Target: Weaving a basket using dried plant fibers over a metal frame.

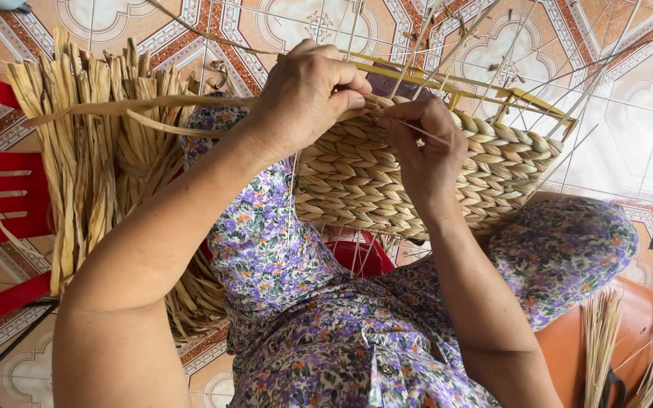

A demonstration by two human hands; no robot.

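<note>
A half-woven basket of thick, plaited straw-coloured fibre (387,181) lies on its side across the person's lap, its rim turned away from the camera and built around a thin yellow metal frame (493,94) whose bare upper bars show above the finished rows. Thin pale stakes (485,45) fan up and out from the weave, apparently the uprights the strands pass between. The left hand (307,94) is curled tight at the top edge of the weaving, fingers folded over a long flat dried-leaf strand (115,106) that runs off leftward, seemingly held taut so the row stays snug. The right hand (425,151) rests against the woven wall just beside it, thumb and forefinger pinched closed on the working end at the same edge, the other fingers bent loosely against the plait to steady it. The basket is braced on the knees of a purple-and-white flowered dress (304,302), which keeps it at working height. To the left, a standing bundle of flat dried leaves (85,159) leans near a red plastic slatted chair (1,196), within reach of the left arm. A sheaf of thin straw stalks (606,340) stands at the lower right, and patterned floor tiles (629,151) lie beneath everything.
</note>
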